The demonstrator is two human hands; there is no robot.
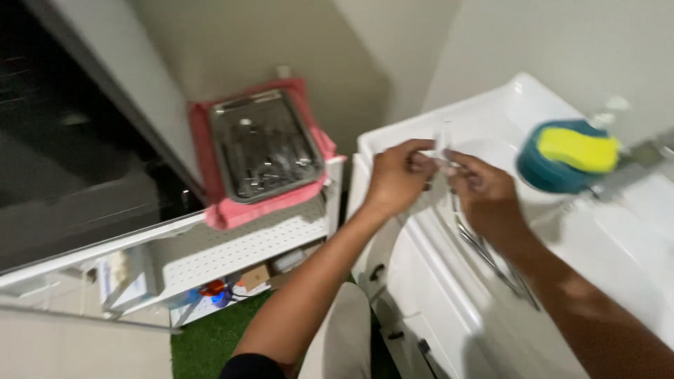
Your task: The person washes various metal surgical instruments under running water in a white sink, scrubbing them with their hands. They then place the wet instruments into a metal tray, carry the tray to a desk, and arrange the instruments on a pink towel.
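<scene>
left hand: fingers pinched on a small clear item, blurred
right hand: pinching the same item
where: above the white sink
nearby: metal tongs, yellow sponge, steel tray

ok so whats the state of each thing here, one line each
left hand: raised over the sink, fingers pinched on a small clear item
right hand: fingers pinched on the same item
clear item: held upright, blurred
metal tray: flat on pink cloth, holding instruments
yellow sponge: resting in teal bowl
white sink: long metal tool lying on it
</scene>
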